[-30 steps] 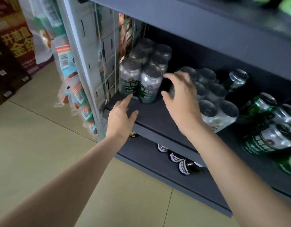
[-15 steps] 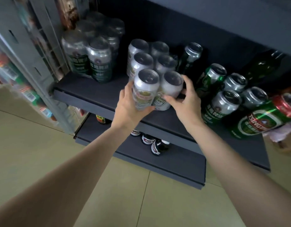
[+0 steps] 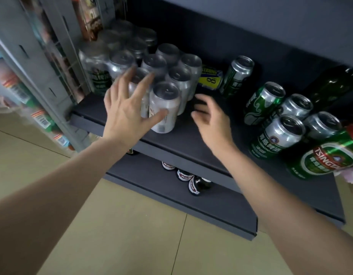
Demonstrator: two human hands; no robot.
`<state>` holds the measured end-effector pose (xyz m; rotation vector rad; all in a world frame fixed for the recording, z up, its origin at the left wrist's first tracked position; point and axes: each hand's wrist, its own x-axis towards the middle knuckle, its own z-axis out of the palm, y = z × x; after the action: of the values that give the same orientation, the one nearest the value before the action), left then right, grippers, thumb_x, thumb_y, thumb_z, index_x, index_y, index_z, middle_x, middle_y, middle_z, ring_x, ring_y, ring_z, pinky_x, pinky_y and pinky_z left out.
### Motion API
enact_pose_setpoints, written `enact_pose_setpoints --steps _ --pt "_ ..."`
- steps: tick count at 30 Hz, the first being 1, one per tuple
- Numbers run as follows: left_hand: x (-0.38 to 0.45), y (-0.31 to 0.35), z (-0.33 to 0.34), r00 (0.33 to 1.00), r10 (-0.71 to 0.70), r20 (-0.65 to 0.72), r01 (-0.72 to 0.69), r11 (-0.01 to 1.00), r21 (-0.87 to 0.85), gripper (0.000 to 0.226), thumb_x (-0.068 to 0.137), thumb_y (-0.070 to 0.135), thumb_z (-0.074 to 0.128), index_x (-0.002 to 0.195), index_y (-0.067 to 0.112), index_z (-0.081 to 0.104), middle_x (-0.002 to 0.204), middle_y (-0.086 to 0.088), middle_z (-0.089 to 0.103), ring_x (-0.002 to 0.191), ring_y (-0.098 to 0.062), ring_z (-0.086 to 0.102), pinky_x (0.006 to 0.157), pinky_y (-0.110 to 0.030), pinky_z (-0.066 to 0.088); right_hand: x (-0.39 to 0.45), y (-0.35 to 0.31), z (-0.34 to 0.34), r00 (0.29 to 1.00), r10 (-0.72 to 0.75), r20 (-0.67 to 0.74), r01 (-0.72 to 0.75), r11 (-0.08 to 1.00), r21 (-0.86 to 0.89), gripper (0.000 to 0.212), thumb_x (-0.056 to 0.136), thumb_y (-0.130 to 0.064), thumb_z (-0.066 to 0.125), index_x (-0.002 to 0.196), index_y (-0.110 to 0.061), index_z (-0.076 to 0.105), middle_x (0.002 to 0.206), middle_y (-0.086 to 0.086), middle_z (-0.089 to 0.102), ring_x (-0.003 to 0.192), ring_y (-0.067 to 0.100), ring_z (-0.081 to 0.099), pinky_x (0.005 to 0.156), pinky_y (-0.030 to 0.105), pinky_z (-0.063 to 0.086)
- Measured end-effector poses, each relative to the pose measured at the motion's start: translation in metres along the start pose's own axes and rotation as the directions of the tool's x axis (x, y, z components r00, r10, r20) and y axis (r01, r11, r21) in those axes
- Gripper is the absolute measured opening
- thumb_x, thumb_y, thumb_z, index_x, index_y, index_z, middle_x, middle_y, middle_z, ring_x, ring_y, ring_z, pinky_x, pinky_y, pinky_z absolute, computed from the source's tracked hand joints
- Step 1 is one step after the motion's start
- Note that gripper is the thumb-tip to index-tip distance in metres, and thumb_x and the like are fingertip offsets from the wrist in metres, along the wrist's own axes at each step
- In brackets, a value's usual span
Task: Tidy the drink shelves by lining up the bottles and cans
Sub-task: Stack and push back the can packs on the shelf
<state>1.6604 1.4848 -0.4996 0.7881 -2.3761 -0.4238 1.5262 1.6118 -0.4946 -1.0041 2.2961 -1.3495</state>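
Observation:
A shrink-wrapped pack of silver cans (image 3: 167, 96) stands on the dark shelf (image 3: 201, 139), close beside a second wrapped pack with green labels (image 3: 104, 64) at the far left. My left hand (image 3: 128, 110) lies open against the silver pack's front left cans, fingers spread. My right hand (image 3: 211, 118) hovers open just right of the pack, apart from it. Loose green and silver beer cans (image 3: 278, 133) stand unevenly on the right, and a green Tsingtao can (image 3: 328, 155) lies tilted at the shelf's right edge.
A yellow and blue box (image 3: 210, 79) sits behind the silver pack, with a single green can (image 3: 237, 76) to its right. A dark green bottle (image 3: 334, 86) leans at the back right. Dark bottles (image 3: 195, 183) lie on the lower shelf. Snack packets (image 3: 42, 120) hang at left.
The silver pack has slid left, now close against the green-label pack. Both hands have let go of it; the right hand has drawn back to the right and the left hand has opened.

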Motion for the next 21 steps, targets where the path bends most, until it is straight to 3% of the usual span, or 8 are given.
enact_pose_setpoints --steps 2,5,8,10,13,15,18,21 --pt "0.003 0.002 0.01 0.995 0.089 0.04 -0.091 0.995 0.05 0.069 0.075 0.064 0.046 0.135 0.028 0.045 0.145 -0.006 0.037 0.137 -0.033 0.022 0.109 -0.051 0.016 0.026 0.01 -0.014 0.999 -0.019 -0.049 0.009 0.982 -0.188 0.054 0.09 -0.011 0.059 0.139 -0.014 0.037 0.138 0.007 0.048 0.126 0.02 0.047 0.105 0.026 0.036" --pt "0.003 -0.003 0.022 0.991 0.134 -0.005 -0.132 0.984 0.12 0.062 0.078 0.062 0.047 0.131 0.031 0.044 0.139 -0.004 0.043 0.133 -0.03 0.024 0.106 -0.054 0.02 0.067 0.018 -0.018 0.998 0.005 0.057 0.021 0.898 -0.44 0.074 0.089 -0.012 0.061 0.148 -0.011 0.015 0.154 0.008 0.024 0.139 0.022 0.027 0.109 0.025 0.023" --pt "0.002 -0.011 0.031 0.978 0.189 -0.087 -0.174 0.972 0.157 0.06 0.079 0.062 0.047 0.129 0.03 0.043 0.136 -0.004 0.046 0.129 -0.027 0.024 0.103 -0.057 0.025 0.105 0.028 -0.014 0.995 -0.018 0.1 0.068 0.854 -0.517 0.085 0.084 -0.007 0.065 0.148 -0.009 0.009 0.153 0.012 0.021 0.138 0.024 0.027 0.105 0.023 0.025" --pt "0.004 -0.014 0.036 0.966 0.22 -0.132 -0.198 0.966 0.164 0.059 0.079 0.063 0.048 0.127 0.029 0.043 0.133 -0.004 0.048 0.128 -0.026 0.026 0.101 -0.058 0.027 0.128 0.037 -0.008 0.996 0.002 0.089 0.05 0.813 -0.58 0.091 0.082 -0.005 0.067 0.149 -0.006 0.005 0.155 0.014 0.013 0.142 0.028 0.018 0.111 0.03 0.021" --pt "0.007 -0.017 0.041 0.953 0.246 -0.179 -0.217 0.962 0.167 0.059 0.079 0.064 0.049 0.126 0.03 0.044 0.132 -0.002 0.049 0.127 -0.026 0.029 0.101 -0.058 0.028 0.151 0.042 0.001 1.0 -0.002 0.02 0.017 0.659 -0.752 0.077 0.086 -0.008 0.059 0.147 -0.009 0.013 0.155 0.011 0.014 0.139 0.033 0.016 0.11 0.043 0.023" --pt "0.007 -0.019 0.043 0.948 0.249 -0.201 -0.219 0.963 0.157 0.058 0.079 0.064 0.049 0.125 0.03 0.044 0.132 -0.001 0.049 0.127 -0.025 0.029 0.101 -0.058 0.028 0.153 0.038 0.007 0.999 -0.05 -0.018 0.012 0.544 -0.839 0.06 0.089 -0.008 0.051 0.142 -0.011 0.024 0.147 0.013 0.028 0.131 0.035 0.023 0.102 0.044 0.027" --pt "0.007 -0.019 0.043 0.945 0.249 -0.214 -0.218 0.963 0.157 0.057 0.079 0.064 0.048 0.125 0.03 0.044 0.131 -0.002 0.05 0.127 -0.024 0.028 0.101 -0.059 0.028 0.147 0.035 0.013 0.993 -0.116 -0.035 0.015 0.404 -0.914 0.054 0.086 -0.01 0.056 0.136 -0.008 0.035 0.139 0.016 0.033 0.127 0.036 0.024 0.101 0.042 0.025" --pt "0.006 -0.018 0.04 0.947 0.248 -0.204 -0.218 0.962 0.162 0.058 0.078 0.064 0.048 0.125 0.03 0.043 0.131 -0.002 0.051 0.126 -0.023 0.027 0.101 -0.059 0.029 0.136 0.034 0.01 0.983 -0.156 -0.097 -0.018 0.443 -0.896 0.051 0.084 -0.014 0.061 0.129 -0.002 0.041 0.134 0.019 0.035 0.123 0.039 0.03 0.1 0.044 0.027"
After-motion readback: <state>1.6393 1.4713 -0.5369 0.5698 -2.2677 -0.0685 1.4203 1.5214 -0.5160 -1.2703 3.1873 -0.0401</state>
